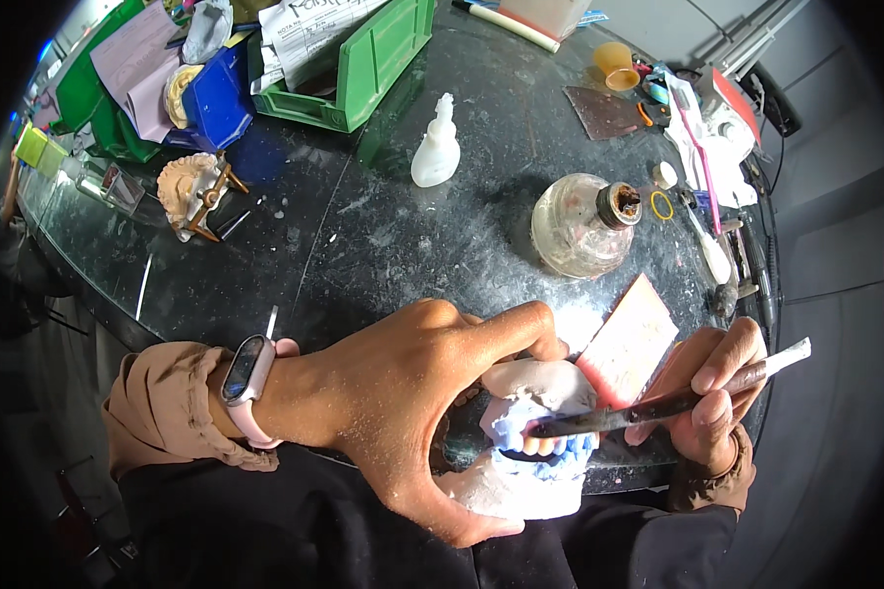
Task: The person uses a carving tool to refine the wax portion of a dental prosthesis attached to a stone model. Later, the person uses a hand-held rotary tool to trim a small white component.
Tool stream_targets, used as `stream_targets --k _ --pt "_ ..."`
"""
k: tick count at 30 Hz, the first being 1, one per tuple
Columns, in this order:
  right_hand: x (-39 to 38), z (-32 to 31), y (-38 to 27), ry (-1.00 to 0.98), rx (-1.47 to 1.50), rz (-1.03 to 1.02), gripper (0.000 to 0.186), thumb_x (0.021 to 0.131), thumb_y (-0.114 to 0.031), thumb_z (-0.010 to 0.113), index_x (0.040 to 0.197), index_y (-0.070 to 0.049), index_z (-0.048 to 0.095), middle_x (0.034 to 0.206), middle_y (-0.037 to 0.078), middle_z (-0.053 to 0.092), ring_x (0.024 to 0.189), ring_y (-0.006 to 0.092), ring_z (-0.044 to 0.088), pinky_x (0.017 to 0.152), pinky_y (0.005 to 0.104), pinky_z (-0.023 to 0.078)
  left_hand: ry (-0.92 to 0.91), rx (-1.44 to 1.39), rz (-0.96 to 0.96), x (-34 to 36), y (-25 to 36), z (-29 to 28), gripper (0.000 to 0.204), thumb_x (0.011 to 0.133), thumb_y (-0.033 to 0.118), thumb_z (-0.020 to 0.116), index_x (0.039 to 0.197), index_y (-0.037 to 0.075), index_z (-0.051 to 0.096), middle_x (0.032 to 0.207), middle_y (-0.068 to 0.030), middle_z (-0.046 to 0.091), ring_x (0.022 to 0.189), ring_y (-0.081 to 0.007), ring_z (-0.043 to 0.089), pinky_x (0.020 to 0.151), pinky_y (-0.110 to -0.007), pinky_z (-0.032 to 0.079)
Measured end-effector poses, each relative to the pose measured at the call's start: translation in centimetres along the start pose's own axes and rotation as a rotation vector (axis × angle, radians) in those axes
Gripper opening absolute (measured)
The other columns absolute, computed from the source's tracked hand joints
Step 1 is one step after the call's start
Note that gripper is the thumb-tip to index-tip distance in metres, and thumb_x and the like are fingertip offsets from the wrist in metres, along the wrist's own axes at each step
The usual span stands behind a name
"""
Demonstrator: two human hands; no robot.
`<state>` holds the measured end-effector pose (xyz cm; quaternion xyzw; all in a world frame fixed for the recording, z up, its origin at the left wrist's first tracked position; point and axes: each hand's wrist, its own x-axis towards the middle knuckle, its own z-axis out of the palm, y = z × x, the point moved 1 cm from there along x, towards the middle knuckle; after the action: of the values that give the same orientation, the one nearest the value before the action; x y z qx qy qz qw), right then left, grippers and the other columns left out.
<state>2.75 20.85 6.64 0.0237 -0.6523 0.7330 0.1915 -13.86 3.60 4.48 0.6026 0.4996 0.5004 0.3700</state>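
Observation:
My left hand [403, 368] is wrapped round a plaster dental model [535, 491], thumb at its lower cast and fingers over the upper one. Blue covers the gum area, and several tooth-coloured teeth show in the upper row. My right hand [722, 393] grips a dark wax knife [648, 410] with a pale far end. Its blade tip lies at the upper teeth; whether it touches them I cannot tell. Just behind the blade, a pink wax sheet [631, 339] leans up beside the model. Brightest light falls around the model and sheet.
Beyond the model stands a round glass spirit burner [575, 231], with a white dropper bottle [437, 147] farther back. Another plaster model on a brass articulator [201, 196] rests at left. Green [383, 64] and blue bins [221, 98] line the back; hand tools [712, 245] lie at right.

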Motion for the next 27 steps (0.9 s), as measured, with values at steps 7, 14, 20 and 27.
stream_targets --k 7,14,20,27 --pt "0.1 0.0 -0.5 -0.099 -0.111 -0.205 0.022 0.077 -0.006 0.072 0.090 0.000 0.054 0.064 0.020 0.063 0.053 0.0200 0.064 0.041 0.0262 0.051 -0.018 0.019 -0.028 0.0 0.2 -0.1 0.076 0.049 0.032 0.086 0.102 -0.007 0.048 0.088 -0.0174 0.065 0.076 -0.0188 0.067 0.071 -0.026 0.054" --pt "-0.1 0.0 -0.7 -0.074 -0.304 -0.459 0.023 0.076 -0.014 0.074 0.084 -0.004 0.055 0.068 0.014 0.063 0.051 0.0200 0.064 0.042 0.0256 0.052 -0.026 0.051 -0.067 -0.2 0.3 0.1 0.078 0.049 0.033 0.086 0.104 -0.007 0.049 0.093 -0.0170 0.065 0.079 -0.0213 0.068 0.076 -0.029 0.055" --pt "-0.9 0.0 -1.0 0.029 -0.281 -0.196 0.022 0.075 -0.015 0.076 0.084 -0.006 0.058 0.071 0.014 0.066 0.055 0.0186 0.065 0.047 0.0273 0.053 -0.007 0.060 -0.007 -0.1 0.2 0.0 0.076 0.051 0.034 0.086 0.104 -0.006 0.049 0.091 -0.0162 0.066 0.080 -0.0227 0.068 0.076 -0.030 0.055" --pt "-0.6 -0.3 -0.7 -0.016 -0.259 -0.284 0.022 0.075 -0.014 0.076 0.084 -0.006 0.057 0.069 0.014 0.066 0.054 0.0192 0.066 0.047 0.0266 0.053 -0.026 0.039 -0.025 -0.1 0.2 0.0 0.077 0.052 0.034 0.085 0.106 -0.006 0.047 0.091 -0.0153 0.067 0.078 -0.0221 0.068 0.072 -0.030 0.056"
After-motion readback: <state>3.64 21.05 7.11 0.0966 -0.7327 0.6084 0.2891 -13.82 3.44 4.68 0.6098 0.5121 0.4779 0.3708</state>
